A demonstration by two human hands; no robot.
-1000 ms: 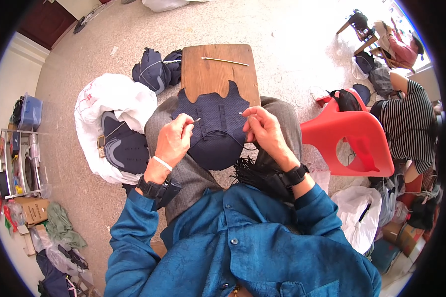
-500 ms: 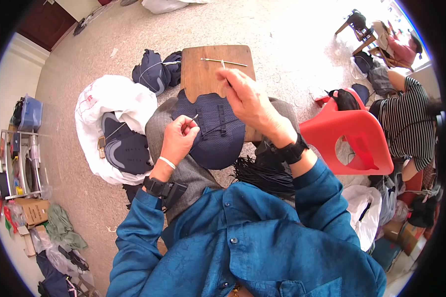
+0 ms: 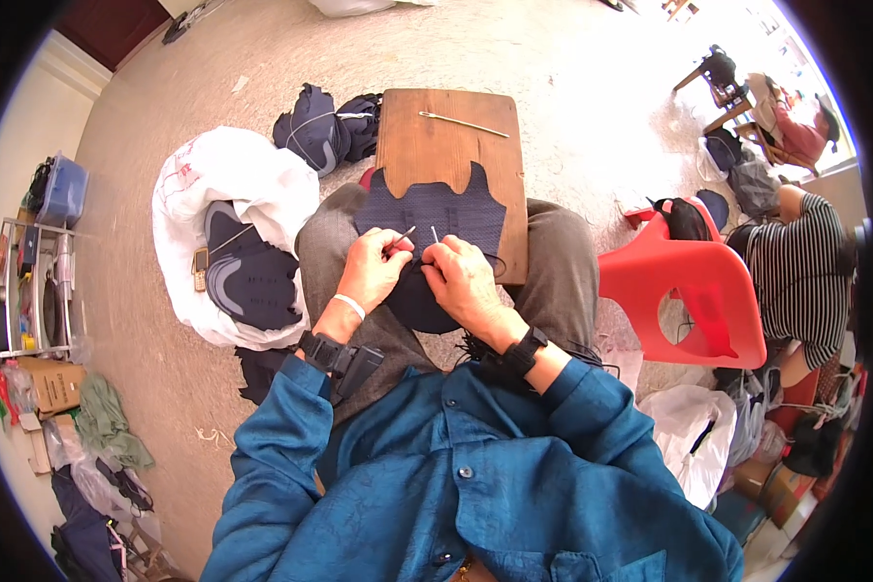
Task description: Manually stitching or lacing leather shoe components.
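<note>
Navy fabric (image 3: 438, 199) lengthwise, prongs (image 3: 478, 179) forward; cord tips (image 3: 434, 234) in left fingers (image 3: 388, 239) and right fingers (image 3: 443, 252).

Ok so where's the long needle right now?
At the top of the head view, just right of centre, the needle lies near the far edge of the wooden stool, beyond the navy fabric.
</note>
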